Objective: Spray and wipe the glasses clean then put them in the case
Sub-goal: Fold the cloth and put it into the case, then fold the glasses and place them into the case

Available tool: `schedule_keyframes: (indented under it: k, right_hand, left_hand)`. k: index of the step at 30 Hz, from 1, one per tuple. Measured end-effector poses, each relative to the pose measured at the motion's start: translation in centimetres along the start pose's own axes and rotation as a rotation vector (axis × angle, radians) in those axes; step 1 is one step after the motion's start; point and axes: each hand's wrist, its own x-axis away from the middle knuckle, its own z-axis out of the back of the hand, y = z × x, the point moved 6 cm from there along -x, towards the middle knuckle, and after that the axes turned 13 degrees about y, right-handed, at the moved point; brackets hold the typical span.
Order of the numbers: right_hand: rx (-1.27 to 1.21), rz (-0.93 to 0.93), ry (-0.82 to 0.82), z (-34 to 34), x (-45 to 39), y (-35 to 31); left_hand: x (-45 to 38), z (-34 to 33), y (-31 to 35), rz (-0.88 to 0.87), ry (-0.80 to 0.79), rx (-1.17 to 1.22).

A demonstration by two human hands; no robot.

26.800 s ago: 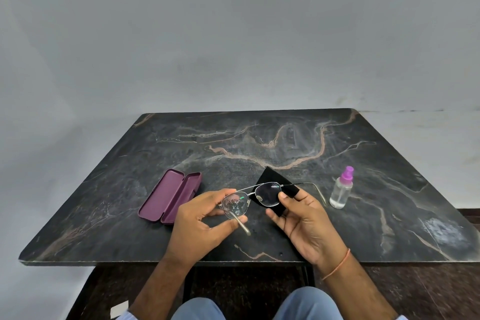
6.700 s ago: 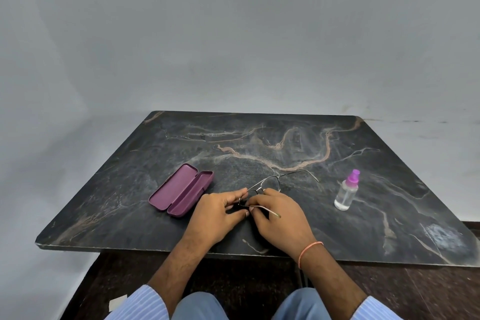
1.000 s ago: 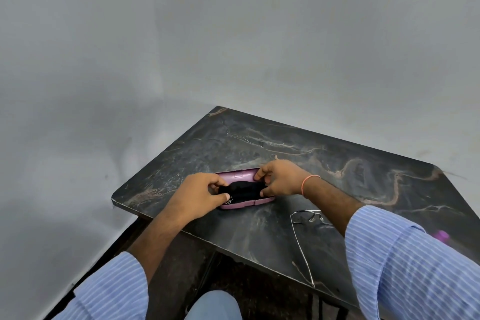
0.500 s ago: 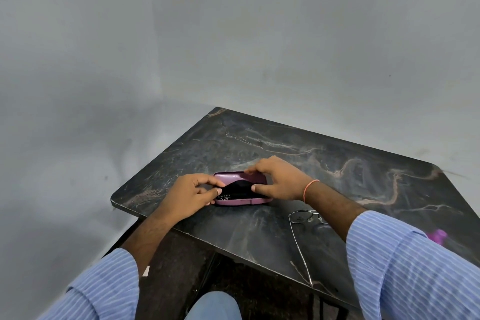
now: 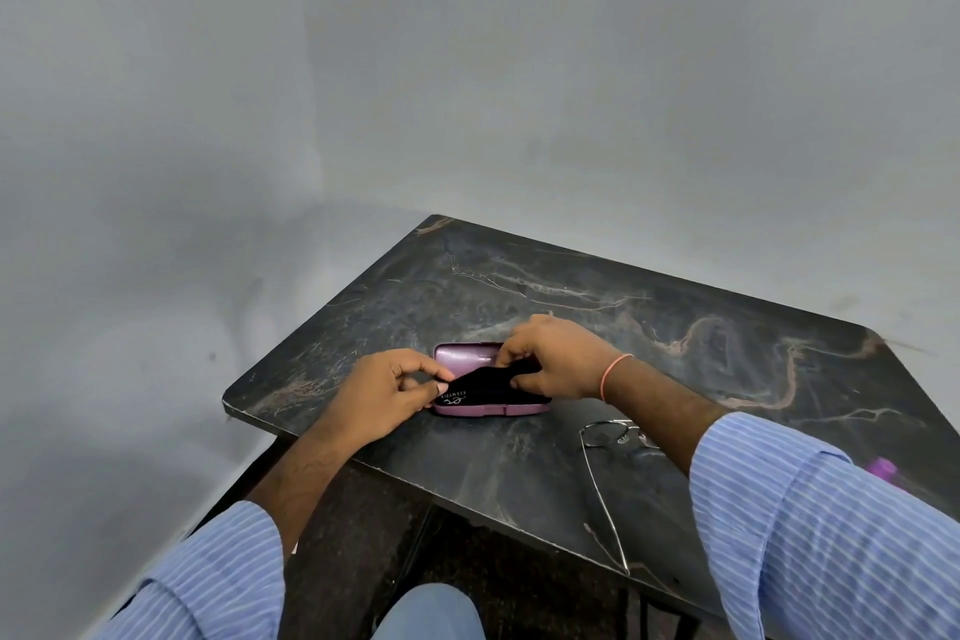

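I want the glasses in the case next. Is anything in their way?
Yes. A black cloth lies across the open case, pinched by the left hand and right hand. The glasses lie on the table, under the right forearm.

In the middle of the frame, the purple case (image 5: 467, 360) lies open on the dark desk (image 5: 701, 343). The left hand (image 5: 384, 392) and the right hand (image 5: 553, 359) pinch a black cloth (image 5: 488, 387) over it. The glasses (image 5: 605, 437) lie lower right, partly hidden by the sleeve (image 5: 810, 525); a purple cap (image 5: 883, 469), perhaps the spray bottle, shows beside it.
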Motion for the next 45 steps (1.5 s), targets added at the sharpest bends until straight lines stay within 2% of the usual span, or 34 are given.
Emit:
schedule_keyframes:
  k: [11, 21, 31, 35, 37, 40, 45]
  right_hand:
    - [0.174, 0.265, 0.101, 0.9, 3.1, 0.2]
    - [0.161, 0.254, 0.058, 1.3, 5.4, 0.1]
    - [0.009, -0.016, 0.117, 5.1, 8.3, 3.3]
    - [0.068, -0.180, 0.167, 8.4, 12.5, 5.1]
    - [0.119, -0.280, 0.250, 9.8, 15.3, 6.5]
    - [0.183, -0.363, 0.263, 9.9, 19.4, 8.3]
    - [0.191, -0.237, 0.063, 8.0, 22.0, 7.6]
  left_hand:
    - [-0.2, 0.1, 0.1, -0.059, 0.005, -0.079]
    - [1.1, 0.1, 1.6, -0.174, 0.061, -0.241]
    - [1.2, 0.9, 1.6, -0.263, 0.119, -0.254]
    - [2.5, 1.9, 3.7, -0.433, 0.232, -0.237]
    - [3.8, 1.7, 5.3, -0.532, 0.260, -0.184]
    - [5.6, -1.3, 7.8, -0.635, 0.161, -0.126]
    - [7.5, -7.3, 11.9, -0.750, -0.111, -0.165]
